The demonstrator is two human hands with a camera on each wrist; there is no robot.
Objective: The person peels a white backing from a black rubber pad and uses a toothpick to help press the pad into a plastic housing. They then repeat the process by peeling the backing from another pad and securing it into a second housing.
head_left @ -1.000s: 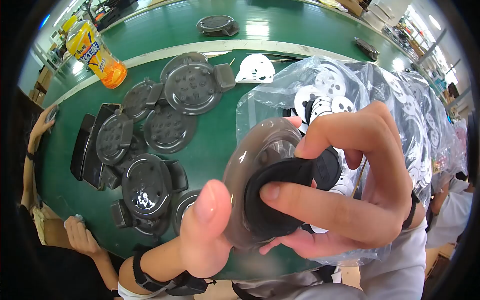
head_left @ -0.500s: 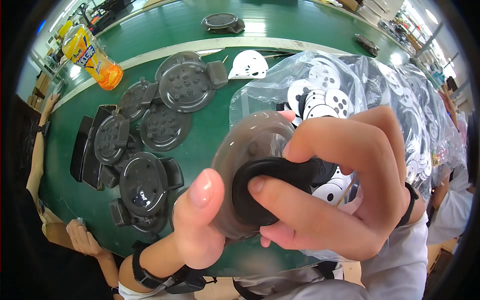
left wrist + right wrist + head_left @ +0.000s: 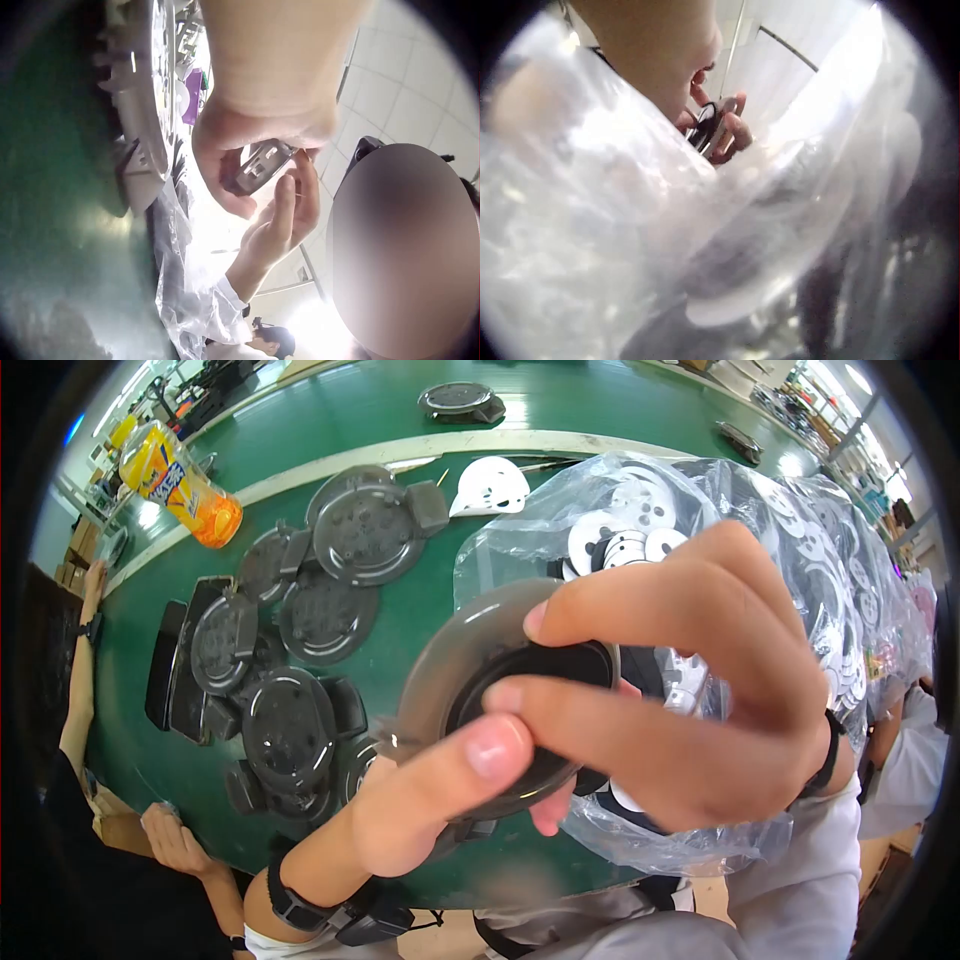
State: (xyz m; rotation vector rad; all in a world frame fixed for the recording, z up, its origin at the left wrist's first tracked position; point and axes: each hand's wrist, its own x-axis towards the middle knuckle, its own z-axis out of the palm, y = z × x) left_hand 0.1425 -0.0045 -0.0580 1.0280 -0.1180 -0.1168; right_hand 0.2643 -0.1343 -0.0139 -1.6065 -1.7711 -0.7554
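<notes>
A translucent grey round housing [image 3: 455, 645] is held up between both hands above the table. The left hand [image 3: 425, 795] grips it from below and behind, thumb at the near rim, fingertips showing past its far side. Inside the housing lies a black oval disc [image 3: 560, 665]. My right hand [image 3: 690, 670] has thumb and index finger on the disc and the housing's rim; which fingertip bears on which part is partly blurred. In the left wrist view the housing [image 3: 262, 166] sits between the left hand [image 3: 255, 124] and the right hand [image 3: 274, 232].
Several grey round housings [image 3: 290, 730] lie at the left, beside long black parts [image 3: 165, 665]. Clear plastic bags [image 3: 800, 560] of white discs fill the right. A white perforated piece [image 3: 490, 487] and a drink bottle [image 3: 180, 485] stand farther back. Another person's hand [image 3: 172, 840] rests at lower left.
The housing has tilted and shifted left, with the black disc now lying flatter inside it. The left thumb has swung right across the near rim, and the right fingers have moved left.
</notes>
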